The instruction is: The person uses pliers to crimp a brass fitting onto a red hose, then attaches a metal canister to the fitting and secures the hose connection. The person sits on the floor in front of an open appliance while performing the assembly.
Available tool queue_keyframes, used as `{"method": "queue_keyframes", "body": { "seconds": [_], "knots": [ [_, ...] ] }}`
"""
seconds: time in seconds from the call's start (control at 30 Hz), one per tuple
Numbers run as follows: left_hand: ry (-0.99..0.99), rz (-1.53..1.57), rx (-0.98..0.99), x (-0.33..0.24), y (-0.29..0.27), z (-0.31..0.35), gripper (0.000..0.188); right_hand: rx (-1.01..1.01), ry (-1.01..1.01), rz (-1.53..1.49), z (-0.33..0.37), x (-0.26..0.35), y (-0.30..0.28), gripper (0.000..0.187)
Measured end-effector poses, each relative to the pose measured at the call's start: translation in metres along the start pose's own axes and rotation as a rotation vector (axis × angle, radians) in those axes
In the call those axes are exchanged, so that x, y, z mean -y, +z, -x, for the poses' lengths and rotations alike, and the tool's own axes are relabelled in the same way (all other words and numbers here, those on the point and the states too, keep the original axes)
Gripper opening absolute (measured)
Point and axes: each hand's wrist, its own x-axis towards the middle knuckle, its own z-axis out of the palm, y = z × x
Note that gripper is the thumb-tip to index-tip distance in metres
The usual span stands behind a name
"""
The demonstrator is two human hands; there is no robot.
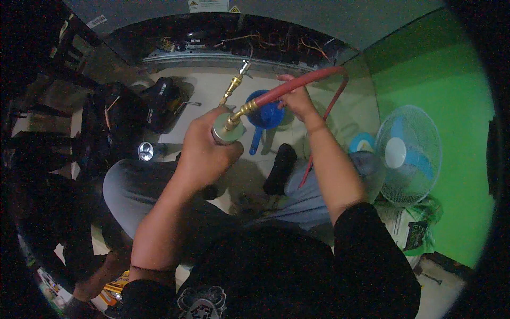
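Observation:
My left hand (207, 151) is closed around a silver metal cylinder (227, 139) with a brass fitting on its top. From that fitting a red hose (303, 81) rises to the right, bends over and hangs down past my right forearm. Just beyond the left hand, a brass coupling (232, 87) joins a thin pipe running toward the dark machine bay. My right hand (298, 101) is beneath the hose, which hides part of it; its visible fingers are apart, with no held object visible. Below it on the floor is a blue dipper (256, 139).
Ahead, an appliance's open lower bay (212, 42) shows a black compressor and loose wires. A white fan (408, 154) with blue blades stands by the green wall (462, 175). To the left are a black power tool (159, 103) and a small silver round object (145, 151).

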Motion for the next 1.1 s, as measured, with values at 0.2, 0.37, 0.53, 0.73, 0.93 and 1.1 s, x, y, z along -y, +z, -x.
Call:
{"method": "queue_keyframes", "body": {
  "seconds": [0.2, 0.37, 0.53, 0.73, 0.93, 1.1],
  "knots": [
    [0.049, -0.048, 0.001, 0.0, -0.002, 0.001, 0.026, -0.004, 0.022, 0.005, 0.008, 0.002, -0.002, 0.054],
    [0.04, -0.03, -0.02, -0.001, -0.003, -0.003, 0.027, -0.192, -0.005, -0.074, 0.004, -0.016, -0.015, 0.042],
    [0.078, -0.039, -0.016, -0.001, -0.001, -0.002, 0.027, -0.483, 0.246, 0.098, 0.02, -0.102, 0.009, 0.043],
    [0.099, -0.047, -0.027, 0.001, -0.002, 0.001, 0.025, -0.075, 0.435, 0.558, 0.059, -0.207, 0.099, 0.044],
    [0.064, -0.095, -0.06, 0.002, -0.002, 0.002, 0.024, -0.049, 0.682, 0.351, 0.062, -0.205, 0.134, 0.049],
    [0.058, -0.097, -0.04, 0.003, -0.001, 0.0, 0.023, -0.174, 0.659, 0.269, 0.078, -0.177, 0.143, 0.045]
  ]
}}
